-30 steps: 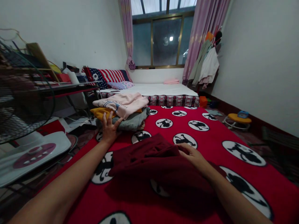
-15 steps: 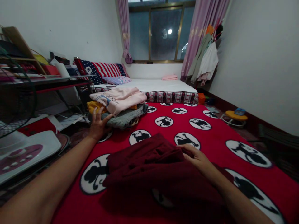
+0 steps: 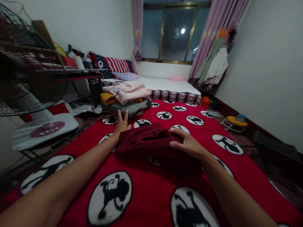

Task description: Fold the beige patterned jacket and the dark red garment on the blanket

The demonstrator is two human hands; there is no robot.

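Observation:
A maroon garment (image 3: 146, 138), loosely folded and wrinkled, lies on the red blanket (image 3: 146, 195) in front of me. My right hand (image 3: 189, 145) grips its right side, with thumb and fingers at the cloth. My left hand (image 3: 121, 126) has its fingers spread and holds nothing. It is between the garment's left corner and a stack of clothes. On top of that stack is a pale pink shirt (image 3: 130, 91) with print; a mustard-yellow cloth (image 3: 108, 98) and grey-green denim (image 3: 123, 108) show below.
A wire-caged fan (image 3: 30, 63) and a white tray-topped table (image 3: 71, 123) stand at the left. Behind the blanket is a low bed (image 3: 156, 81) with pillows. On the right are a yellow stool (image 3: 236, 121) and hanging clothes (image 3: 215, 66).
My left hand has moved from the clothes stack toward the maroon garment. The garment and my right hand sit further forward on the blanket. The view has shifted and tilted.

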